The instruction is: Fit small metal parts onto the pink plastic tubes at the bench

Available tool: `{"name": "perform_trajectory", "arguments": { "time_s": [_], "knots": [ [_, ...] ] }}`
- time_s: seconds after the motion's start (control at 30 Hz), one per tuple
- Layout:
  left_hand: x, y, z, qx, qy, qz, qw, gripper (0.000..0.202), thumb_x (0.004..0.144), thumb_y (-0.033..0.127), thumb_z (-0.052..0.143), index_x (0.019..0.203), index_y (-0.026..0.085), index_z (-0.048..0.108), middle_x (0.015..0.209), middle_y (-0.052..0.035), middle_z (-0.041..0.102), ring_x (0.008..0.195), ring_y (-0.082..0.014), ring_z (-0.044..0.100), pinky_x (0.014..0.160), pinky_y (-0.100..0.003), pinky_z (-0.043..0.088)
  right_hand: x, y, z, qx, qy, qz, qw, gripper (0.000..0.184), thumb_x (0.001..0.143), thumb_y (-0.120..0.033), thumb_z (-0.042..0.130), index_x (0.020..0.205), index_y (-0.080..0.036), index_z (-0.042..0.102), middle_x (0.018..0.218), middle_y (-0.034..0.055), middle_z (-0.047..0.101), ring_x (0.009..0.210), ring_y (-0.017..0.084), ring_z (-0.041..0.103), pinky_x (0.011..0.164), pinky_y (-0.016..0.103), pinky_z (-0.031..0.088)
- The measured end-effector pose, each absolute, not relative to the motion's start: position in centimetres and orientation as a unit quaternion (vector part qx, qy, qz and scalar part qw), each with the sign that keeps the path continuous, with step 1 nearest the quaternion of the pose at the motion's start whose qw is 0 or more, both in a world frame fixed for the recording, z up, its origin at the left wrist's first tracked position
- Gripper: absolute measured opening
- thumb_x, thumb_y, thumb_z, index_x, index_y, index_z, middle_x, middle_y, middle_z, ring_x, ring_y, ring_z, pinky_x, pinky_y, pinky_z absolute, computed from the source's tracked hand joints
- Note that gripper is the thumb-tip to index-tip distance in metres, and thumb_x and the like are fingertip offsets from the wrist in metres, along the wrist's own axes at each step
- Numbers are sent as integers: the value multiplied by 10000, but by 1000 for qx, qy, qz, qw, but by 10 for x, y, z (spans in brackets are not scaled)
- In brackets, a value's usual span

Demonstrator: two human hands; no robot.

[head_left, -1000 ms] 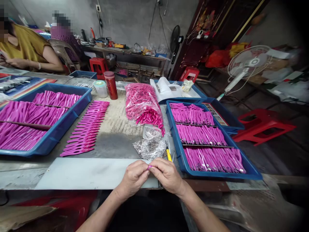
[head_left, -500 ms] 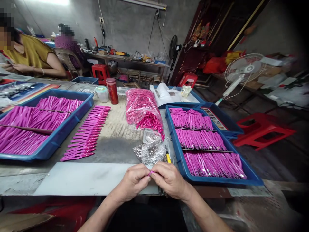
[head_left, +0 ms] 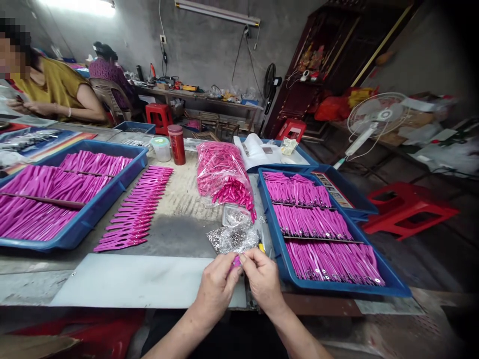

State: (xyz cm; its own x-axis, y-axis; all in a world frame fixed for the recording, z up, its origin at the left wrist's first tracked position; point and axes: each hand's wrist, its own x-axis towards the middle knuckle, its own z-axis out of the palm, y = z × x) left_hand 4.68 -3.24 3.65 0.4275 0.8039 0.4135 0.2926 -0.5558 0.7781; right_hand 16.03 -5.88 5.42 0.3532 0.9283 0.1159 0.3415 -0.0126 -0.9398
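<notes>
Between my hands is a small magenta piece (head_left: pixel 235 262), mostly covered by my fingers, so its kind is unclear. My left hand (head_left: pixel 217 281) pinches it from the left. From the right, the closed fingertips of my right hand (head_left: pixel 262 279) meet it. Just beyond my fingers lies a clear plastic bag of small metal parts (head_left: pixel 237 238). Left of it, a row of magenta handle-like pieces (head_left: pixel 134 209) with darker pink ends lies on the table. A blue tray (head_left: pixel 346 286) to the right holds rows of similar magenta pieces with dark ends.
A white board (head_left: pixel 130 281) lies at the table's front edge. Another blue tray (head_left: pixel 75 239) of magenta pieces stands at left. Behind are a bag of pink parts (head_left: pixel 220 167), a red jar (head_left: pixel 176 145) and a yellow-handled tool (head_left: pixel 261 247). A co-worker (head_left: pixel 63 92) sits far left.
My hands have turned more upright and drawn closer together around the magenta piece, of which more shows now. The view has tilted slightly, shifting the scene a little downward.
</notes>
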Motion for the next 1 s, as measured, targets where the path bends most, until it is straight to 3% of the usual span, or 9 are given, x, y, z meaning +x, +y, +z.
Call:
{"name": "perform_trajectory", "arguments": {
  "time_s": [0.13, 0.23, 0.33, 0.43, 0.63, 1.0],
  "knots": [
    [46, -24, 34, 838, 330, 407, 154, 186, 850, 195, 356, 844, 152, 537, 622, -18, 526, 555, -111, 509, 510, -201, 419, 157, -54, 53, -650, -461, 308, 520, 243, 729, -312, 470, 539, -161, 484, 506, -30, 449, 502, 98, 408, 482, 210, 358],
    [42, -17, 32, 857, 320, 392, 95, 202, 853, 186, 341, 806, 147, 533, 592, -12, 511, 513, -106, 498, 485, -195, 401, 158, -50, 52, -652, -473, 324, 496, 245, 730, -308, 466, 537, -157, 489, 498, -33, 444, 494, 93, 394, 474, 207, 343],
    [36, -8, 28, 867, 323, 375, 62, 216, 862, 199, 329, 811, 153, 533, 588, -6, 512, 504, -102, 497, 487, -193, 395, 165, -42, 58, -654, -534, 326, 424, 249, 747, -308, 446, 560, -155, 504, 493, -39, 436, 482, 89, 387, 461, 200, 317],
    [30, 1, 21, 867, 332, 370, 32, 212, 868, 217, 329, 853, 149, 529, 588, -4, 515, 512, -105, 510, 497, -196, 400, 181, -24, 75, -658, -637, 265, 301, 251, 770, -297, 430, 589, -161, 539, 501, -37, 465, 499, 94, 419, 478, 199, 302],
    [26, 11, 4, 862, 343, 374, 9, 179, 861, 210, 354, 827, 158, 522, 594, -1, 519, 516, -111, 523, 503, -204, 413, 216, 56, 97, -716, -683, 93, 111, 212, 778, -267, 423, 710, -182, 605, 665, 5, 624, 629, 124, 548, 546, 205, 323],
    [26, 15, 2, 846, 340, 406, 60, 175, 864, 188, 337, 870, 162, 509, 603, -4, 534, 517, -99, 520, 496, -188, 425, 213, 157, 53, -791, -608, 65, 17, 277, 747, -237, 452, 837, -71, 655, 864, 184, 657, 816, 246, 607, 643, 272, 386]
  ]
}}
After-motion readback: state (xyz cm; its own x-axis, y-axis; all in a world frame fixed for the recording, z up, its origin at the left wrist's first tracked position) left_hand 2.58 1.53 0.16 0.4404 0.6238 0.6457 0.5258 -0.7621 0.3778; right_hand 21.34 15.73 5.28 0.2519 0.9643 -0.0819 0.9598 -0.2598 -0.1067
